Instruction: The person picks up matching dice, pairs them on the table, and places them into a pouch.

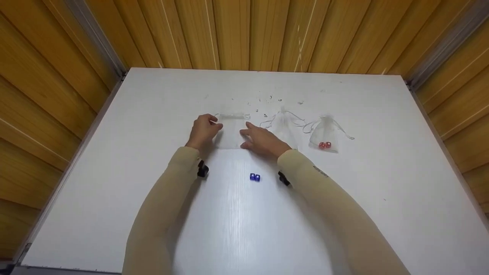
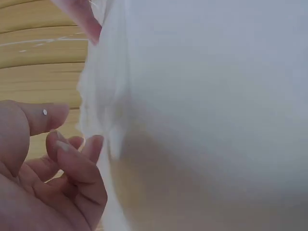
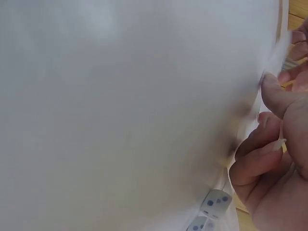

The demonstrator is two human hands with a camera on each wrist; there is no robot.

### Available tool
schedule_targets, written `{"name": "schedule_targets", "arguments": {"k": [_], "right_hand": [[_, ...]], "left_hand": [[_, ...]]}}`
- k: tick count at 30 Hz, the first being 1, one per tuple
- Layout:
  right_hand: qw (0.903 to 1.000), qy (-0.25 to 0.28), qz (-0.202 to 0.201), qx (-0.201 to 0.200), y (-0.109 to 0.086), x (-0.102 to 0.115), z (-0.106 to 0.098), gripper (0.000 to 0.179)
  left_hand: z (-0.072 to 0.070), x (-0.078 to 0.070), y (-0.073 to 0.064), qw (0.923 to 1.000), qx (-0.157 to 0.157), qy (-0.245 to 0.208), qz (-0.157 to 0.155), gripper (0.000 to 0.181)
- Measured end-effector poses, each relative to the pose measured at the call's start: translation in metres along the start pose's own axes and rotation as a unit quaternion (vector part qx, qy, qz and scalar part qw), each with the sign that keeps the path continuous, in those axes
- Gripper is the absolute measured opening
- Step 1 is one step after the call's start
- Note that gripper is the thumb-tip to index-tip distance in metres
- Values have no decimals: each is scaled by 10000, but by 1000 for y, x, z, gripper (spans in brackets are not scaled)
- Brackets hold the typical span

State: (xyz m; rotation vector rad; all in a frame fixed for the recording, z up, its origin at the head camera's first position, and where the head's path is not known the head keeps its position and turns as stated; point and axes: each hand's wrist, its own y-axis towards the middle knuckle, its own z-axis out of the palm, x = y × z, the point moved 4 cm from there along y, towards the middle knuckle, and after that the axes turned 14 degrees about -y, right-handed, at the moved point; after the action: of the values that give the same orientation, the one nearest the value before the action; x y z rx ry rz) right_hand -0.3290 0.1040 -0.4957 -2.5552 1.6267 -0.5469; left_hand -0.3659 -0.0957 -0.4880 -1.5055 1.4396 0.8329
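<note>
A sheer white drawstring pouch (image 1: 232, 133) lies flat on the table between both hands. At its left edge is my left hand (image 1: 204, 131), with loosely bent fingers; in the left wrist view a gap shows between thumb (image 2: 50, 118) and fingers. My right hand (image 1: 265, 141) is at the pouch's right edge, its thumb and fingers apart. The right wrist view shows that thumb (image 3: 276, 94) against sheer fabric. Two blue dice (image 1: 255, 177) rest on the table nearer to me.
Right of the hands lies a second sheer pouch (image 1: 284, 128); white dice with blue dots (image 3: 216, 203) show beside the right hand in its wrist view. Farther right is a pouch (image 1: 321, 131) with two red dice (image 1: 325, 145). Small bits (image 1: 265, 114) are scattered behind. Wood-patterned walls (image 1: 229, 34) border the table.
</note>
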Motion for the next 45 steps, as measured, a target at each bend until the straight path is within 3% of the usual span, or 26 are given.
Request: {"name": "schedule_targets", "arguments": {"k": [3,8,11,14,17,21,23,25,30,37,45], "right_hand": [[10000,67,-43,-43,2,1,1,63],[9994,33,-210,-261,3,0,1,61],[9975,188,-239,-637,2,-1,-4,56],[9902,494,-200,-1293,-1,-1,-12,48],[9703,734,-173,-2297,-6,-2,-23,36],[9198,824,-260,-3828,-18,-4,-41,20],[8987,884,-401,-4278,-25,-4,-50,19],[8894,899,-612,-4439,-29,-4,-58,21],[9023,670,-1081,-4118,-36,3,-72,24],[9264,366,-1246,-3535,-36,10,-72,12],[9301,452,-1400,-3367,-35,14,-69,11]], "left_hand": [[2,3,2,9998,-91,-138,-70,32],[3,0,-1,9981,-232,-527,209,32],[1,-4,-4,9943,-211,-898,526,34],[-1,-7,-8,9874,-214,-1305,870,36],[-2,-11,-13,9774,-248,-1667,1276,31],[-5,-19,-23,9632,-243,-1979,1803,21],[-5,-19,-26,9583,-191,-2063,1967,17],[-5,-18,-28,9564,-133,-2078,2049,15],[-1,-14,-30,9560,33,-2015,2130,11],[4,-14,-33,9606,245,-1871,2040,12],[9,-16,-36,9652,628,-1752,1837,18]]}}
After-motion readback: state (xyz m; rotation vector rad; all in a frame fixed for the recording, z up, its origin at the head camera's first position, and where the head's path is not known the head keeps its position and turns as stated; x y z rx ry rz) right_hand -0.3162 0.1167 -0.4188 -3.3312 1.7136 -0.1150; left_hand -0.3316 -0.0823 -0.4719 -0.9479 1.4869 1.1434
